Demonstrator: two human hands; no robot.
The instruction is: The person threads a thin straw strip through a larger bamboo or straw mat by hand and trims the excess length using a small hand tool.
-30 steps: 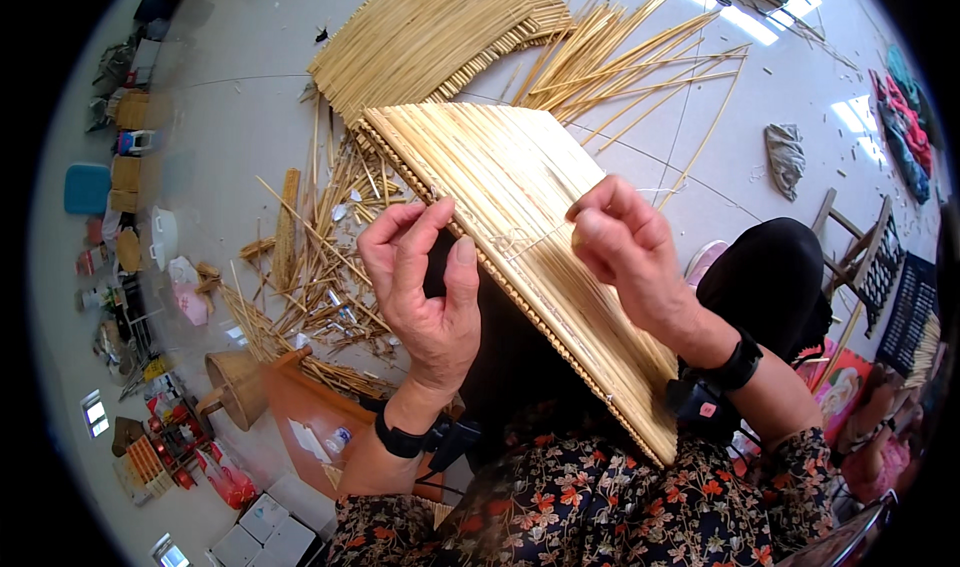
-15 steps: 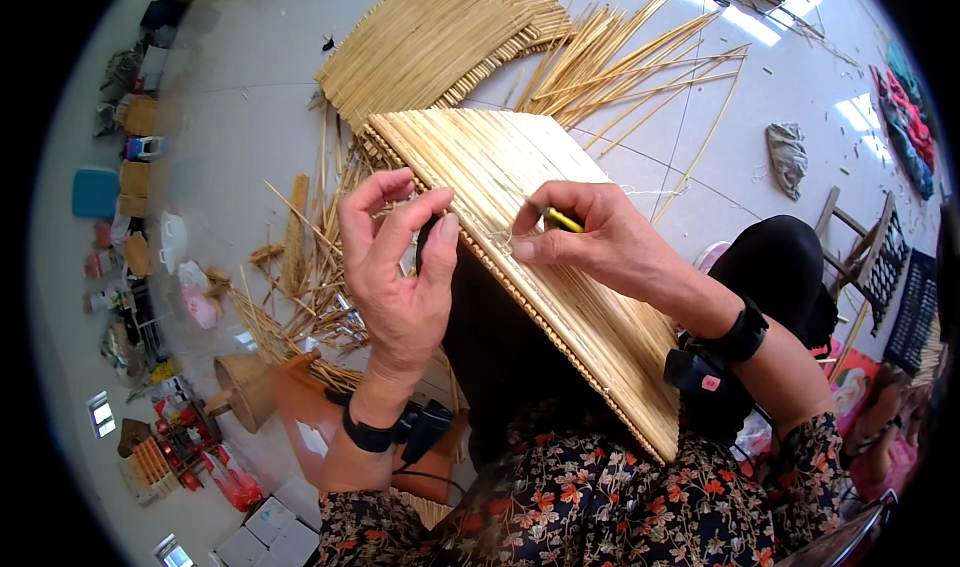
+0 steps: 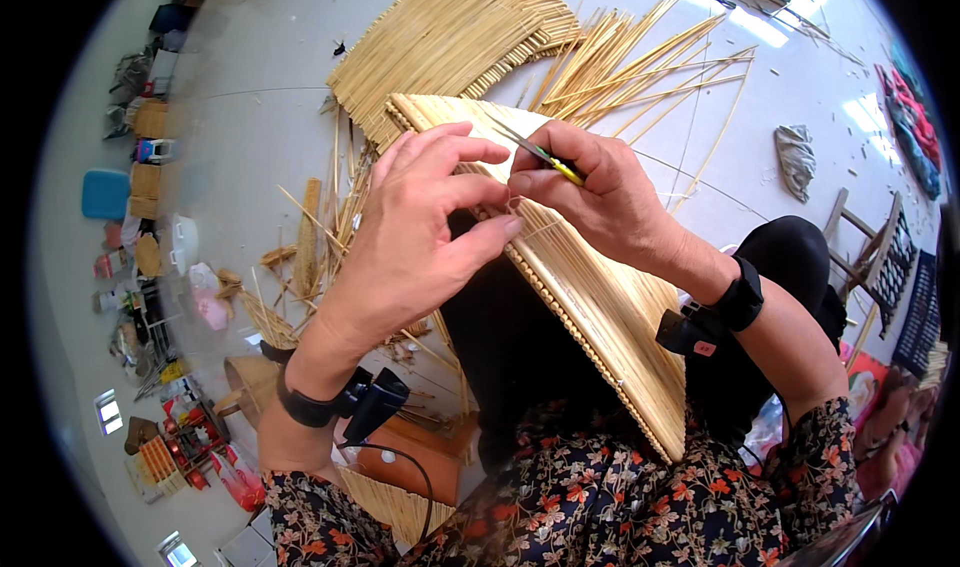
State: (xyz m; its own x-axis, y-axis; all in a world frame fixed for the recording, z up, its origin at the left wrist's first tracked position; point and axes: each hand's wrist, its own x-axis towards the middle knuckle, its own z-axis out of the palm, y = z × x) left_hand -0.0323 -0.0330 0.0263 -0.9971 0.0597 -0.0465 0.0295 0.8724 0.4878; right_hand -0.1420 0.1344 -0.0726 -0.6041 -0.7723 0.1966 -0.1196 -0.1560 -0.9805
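Note:
A panel of straight straw-coloured stalks (image 3: 600, 297) lies slanting across my lap, its long near edge trimmed with a beaded-looking row of stalk ends. My left hand (image 3: 420, 222) is over the panel's upper left edge, thumb and forefinger closing together at a fine thread (image 3: 514, 205), its other fingers spread above. Close beside it, my right hand (image 3: 610, 187) grips small scissors (image 3: 562, 169) with yellow-green handles. Their thin metal blades point up and left over the panel. The right fingertips are by the thread too; whether they pinch it is hidden.
Beyond the panel, more stalk mats (image 3: 440, 42) lie on the tiled floor beside loose stalks (image 3: 640, 62). Stalk scraps (image 3: 340, 207) litter the left side. A wooden chair (image 3: 870, 252) stands at right, near a crumpled grey cloth (image 3: 795, 162). Household goods line the left wall.
My left hand has moved right and closer to the thread, its fingers now over the panel edge. The right hand has risen slightly and turned, bringing the scissor blades into view.

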